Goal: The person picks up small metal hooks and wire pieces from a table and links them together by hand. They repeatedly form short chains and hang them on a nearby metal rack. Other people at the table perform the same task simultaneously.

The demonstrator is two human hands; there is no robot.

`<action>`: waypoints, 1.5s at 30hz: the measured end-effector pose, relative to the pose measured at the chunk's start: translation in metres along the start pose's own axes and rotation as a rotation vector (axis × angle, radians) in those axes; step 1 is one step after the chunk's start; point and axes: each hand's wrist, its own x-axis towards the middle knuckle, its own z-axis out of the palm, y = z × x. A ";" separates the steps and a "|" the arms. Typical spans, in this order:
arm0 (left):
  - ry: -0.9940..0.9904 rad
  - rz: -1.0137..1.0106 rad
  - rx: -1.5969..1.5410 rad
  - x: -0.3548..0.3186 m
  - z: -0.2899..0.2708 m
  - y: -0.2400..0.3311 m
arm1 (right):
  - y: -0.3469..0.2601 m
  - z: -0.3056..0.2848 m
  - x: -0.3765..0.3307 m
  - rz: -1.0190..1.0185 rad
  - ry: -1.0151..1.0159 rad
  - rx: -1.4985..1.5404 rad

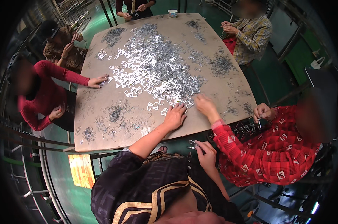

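Note:
My left hand (pixel 175 116) reaches over the table's near side, its fingers spread on the near edge of a big pile of flat silver metal hooks (pixel 154 71). Whether a hook lies under the fingertips is hidden. Close to my body, below the table edge, my right hand (pixel 207 154) is closed on a metal hook (pixel 191 145), which sticks out past the thumb and fingers. Thin wire clips (pixel 116 114) lie in a loose heap to the left of my left forearm.
Co-workers sit around the brown-topped table (pixel 139 128). A red-sleeved co-worker's hand (pixel 206 106) reaches into the pile just right of my left hand. Another's hand (pixel 98 81) rests at the left edge. More wire clips (pixel 222 65) lie far right. A cup (pixel 172 13) stands at the far edge.

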 end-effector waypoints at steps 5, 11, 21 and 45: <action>0.341 -0.015 -0.036 0.068 -0.019 -0.038 | 0.001 -0.003 -0.002 -0.011 0.040 0.035; -0.123 -0.155 0.243 0.105 -0.003 -0.060 | 0.029 0.000 0.007 -0.097 0.053 0.035; 0.012 -0.163 -0.079 0.097 -0.042 -0.044 | 0.032 0.005 0.006 -0.063 0.063 0.068; -0.180 -0.311 0.339 -0.036 -0.093 -0.100 | 0.016 0.040 0.014 -0.102 -0.173 0.108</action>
